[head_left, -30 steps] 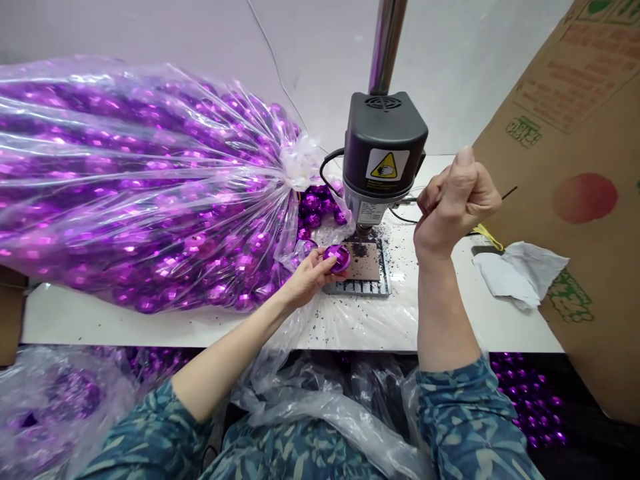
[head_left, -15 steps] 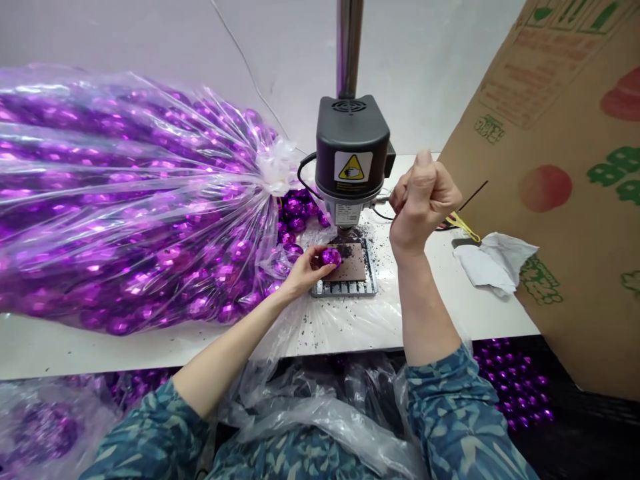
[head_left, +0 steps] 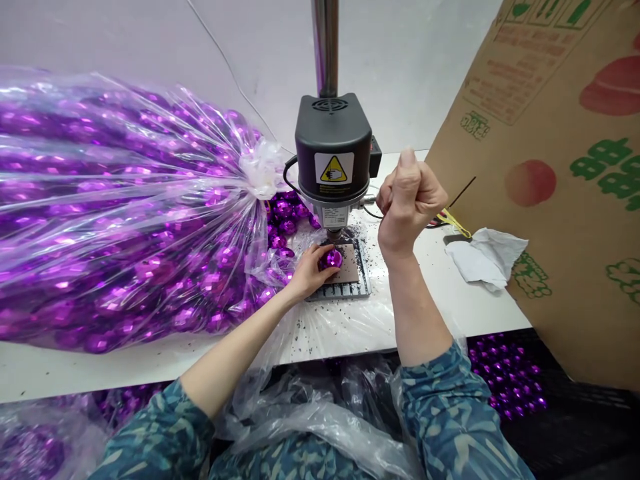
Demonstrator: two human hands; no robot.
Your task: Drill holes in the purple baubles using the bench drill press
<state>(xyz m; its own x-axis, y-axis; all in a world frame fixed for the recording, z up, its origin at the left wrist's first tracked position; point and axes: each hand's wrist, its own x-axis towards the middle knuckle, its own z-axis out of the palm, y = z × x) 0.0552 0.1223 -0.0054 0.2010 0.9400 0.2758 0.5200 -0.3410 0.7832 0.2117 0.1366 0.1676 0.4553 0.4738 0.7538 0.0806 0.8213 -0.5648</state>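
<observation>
A shiny purple faceted ball (head_left: 332, 259) is pinched between the thumb and fingers of my left hand (head_left: 311, 269). The ball sits over a brown board (head_left: 350, 267) on the slotted metal base (head_left: 364, 291), just below the chuck of a black bench drill press (head_left: 333, 150). Any drill bit is hidden. To the right of the motor head, my right hand (head_left: 411, 200) is closed in a fist around the press's feed lever (head_left: 369, 200), of which only a short piece shows. Dark shavings lie scattered around the base.
A large clear bag (head_left: 125, 227) of purple balls fills the left of the white table (head_left: 440, 293). Loose purple balls (head_left: 284, 217) lie behind the base. On the right stand a cardboard box (head_left: 540, 220), crumpled white paper (head_left: 485, 260) and yellow-handled tool (head_left: 455, 223). More balls (head_left: 507, 377) lie below the table edge.
My left hand has moved the purple ball slightly further in over the board, under the chuck. My right hand keeps its grip at the lever. The whole view has shifted a little.
</observation>
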